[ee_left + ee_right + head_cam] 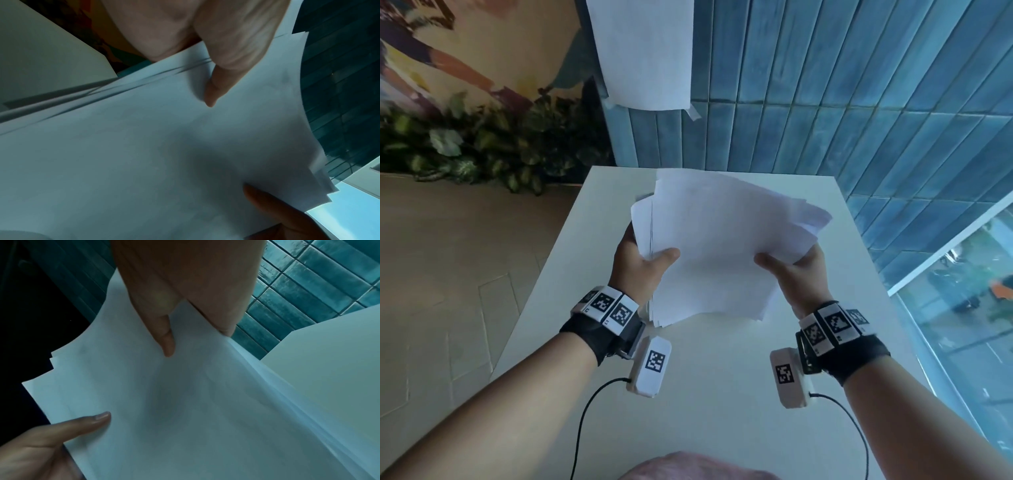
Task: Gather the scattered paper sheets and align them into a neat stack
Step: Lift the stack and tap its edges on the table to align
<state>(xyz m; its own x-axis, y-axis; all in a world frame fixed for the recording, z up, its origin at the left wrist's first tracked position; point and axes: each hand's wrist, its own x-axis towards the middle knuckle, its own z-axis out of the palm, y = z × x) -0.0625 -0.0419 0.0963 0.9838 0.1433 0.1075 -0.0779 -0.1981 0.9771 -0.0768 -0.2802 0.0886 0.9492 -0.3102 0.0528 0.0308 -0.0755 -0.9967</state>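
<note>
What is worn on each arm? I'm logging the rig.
Bare forearms, no sleeves. Each wrist has a black strap, left and right, ringed with white blocks printed with black square codes. A white coded box with a black cable hangs beside each.

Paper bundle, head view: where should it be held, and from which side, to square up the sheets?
Judging by the fanned corners, best by the two side edges, as now: left hand from the left, right hand from the right, thumbs on top. The paper bundle stands tilted with its lower edge near the table, so a loose side grip lets sheets settle when tapped.
</note>
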